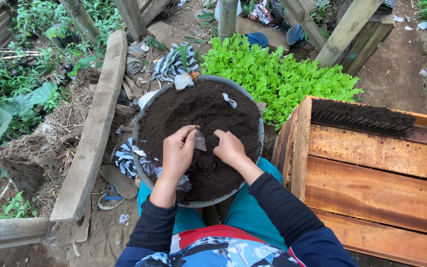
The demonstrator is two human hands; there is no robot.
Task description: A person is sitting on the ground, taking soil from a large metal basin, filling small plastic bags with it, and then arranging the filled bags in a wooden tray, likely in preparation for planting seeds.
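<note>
A small clear plastic bag (200,141) sits over dark soil in a round basin (144,116) on the person's lap. The left hand (178,153) pinches its edge; the right hand (228,147), curled shut, presses the soil beside it. Filling seems underway; scooping soil in likely follows.

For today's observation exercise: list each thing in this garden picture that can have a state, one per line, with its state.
Basin: full of dark soil, on the person's lap.
Small bag: held by left hand, above the soil.
Right hand: knuckles down on the soil, beside the bag.
Wooden tray: mostly bare, soil along its far edge.
Seedlings: green, leafy, dense.
Sandal: lying on the ground.
</note>
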